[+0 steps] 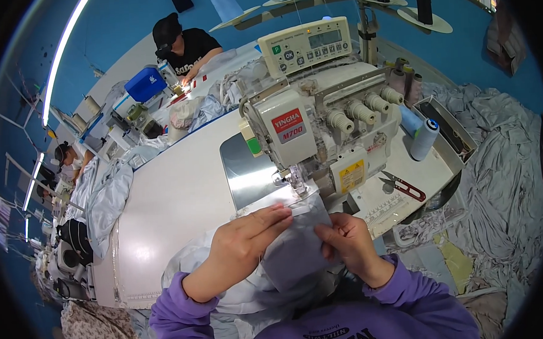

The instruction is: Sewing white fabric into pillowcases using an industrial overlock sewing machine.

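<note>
An overlock sewing machine stands before me, and a pale grey fabric piece runs from under its presser foot toward my lap. My left hand is closed on the fabric's left part, just in front of the foot. Its fingers are pressed together on the cloth, and its thumb is hidden. The right edge of the same fabric is pinched between the thumb and fingers of my right hand. A narrow white strip shows beside my left fingertips. More pale cloth bunches below my left hand.
Red-handled thread snips and a pale blue thread cone lie right of the machine, near an open box. Grey cloth is heaped along the right. A co-worker sews beyond the white table.
</note>
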`<state>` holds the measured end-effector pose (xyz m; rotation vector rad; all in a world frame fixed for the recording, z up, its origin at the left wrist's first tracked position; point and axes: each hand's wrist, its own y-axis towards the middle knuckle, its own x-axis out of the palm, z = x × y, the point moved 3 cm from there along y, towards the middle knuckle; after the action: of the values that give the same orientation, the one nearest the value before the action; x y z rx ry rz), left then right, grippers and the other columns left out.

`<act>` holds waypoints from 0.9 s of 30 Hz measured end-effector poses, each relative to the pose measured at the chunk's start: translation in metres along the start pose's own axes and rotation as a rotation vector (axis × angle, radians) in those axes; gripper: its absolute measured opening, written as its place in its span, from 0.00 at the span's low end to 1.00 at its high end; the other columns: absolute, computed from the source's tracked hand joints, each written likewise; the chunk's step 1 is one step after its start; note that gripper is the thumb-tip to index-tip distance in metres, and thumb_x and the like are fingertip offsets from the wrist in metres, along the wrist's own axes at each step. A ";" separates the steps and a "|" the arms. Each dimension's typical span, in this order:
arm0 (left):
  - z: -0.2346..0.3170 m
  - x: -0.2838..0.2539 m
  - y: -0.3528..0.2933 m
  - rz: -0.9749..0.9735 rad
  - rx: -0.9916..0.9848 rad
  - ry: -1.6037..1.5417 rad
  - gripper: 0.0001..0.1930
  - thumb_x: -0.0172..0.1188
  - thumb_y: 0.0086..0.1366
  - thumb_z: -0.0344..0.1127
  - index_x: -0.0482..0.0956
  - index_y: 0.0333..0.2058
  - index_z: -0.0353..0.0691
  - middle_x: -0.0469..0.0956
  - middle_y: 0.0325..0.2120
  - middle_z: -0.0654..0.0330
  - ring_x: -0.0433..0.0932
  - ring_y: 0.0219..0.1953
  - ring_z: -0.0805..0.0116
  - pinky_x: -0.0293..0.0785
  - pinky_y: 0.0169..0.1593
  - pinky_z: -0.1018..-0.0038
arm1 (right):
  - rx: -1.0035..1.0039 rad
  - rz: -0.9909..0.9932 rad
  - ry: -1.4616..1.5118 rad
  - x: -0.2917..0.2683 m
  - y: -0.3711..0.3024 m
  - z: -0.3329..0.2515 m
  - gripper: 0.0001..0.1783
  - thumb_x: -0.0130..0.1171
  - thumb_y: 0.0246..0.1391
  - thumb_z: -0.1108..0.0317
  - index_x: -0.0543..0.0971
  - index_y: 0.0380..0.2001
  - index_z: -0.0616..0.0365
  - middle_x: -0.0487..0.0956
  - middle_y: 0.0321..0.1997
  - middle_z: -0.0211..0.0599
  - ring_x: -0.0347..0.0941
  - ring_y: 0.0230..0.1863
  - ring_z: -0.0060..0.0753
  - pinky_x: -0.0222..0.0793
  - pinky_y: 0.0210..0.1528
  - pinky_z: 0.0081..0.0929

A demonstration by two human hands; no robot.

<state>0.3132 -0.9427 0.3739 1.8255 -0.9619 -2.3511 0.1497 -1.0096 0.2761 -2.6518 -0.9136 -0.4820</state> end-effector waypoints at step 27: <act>0.047 0.017 -0.202 -0.040 -0.842 0.368 0.14 0.59 0.54 0.28 0.67 0.39 0.38 0.76 0.29 0.55 0.78 0.27 0.58 0.73 0.27 0.68 | -0.054 -0.047 -0.034 0.005 0.007 -0.020 0.12 0.58 0.54 0.67 0.72 0.21 0.60 0.72 0.16 0.30 0.68 0.14 0.18 0.63 0.17 0.15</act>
<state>0.3365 -0.7636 0.2697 1.7657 0.1128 -1.8603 0.1537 -1.0198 0.2946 -2.7000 -0.9891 -0.4804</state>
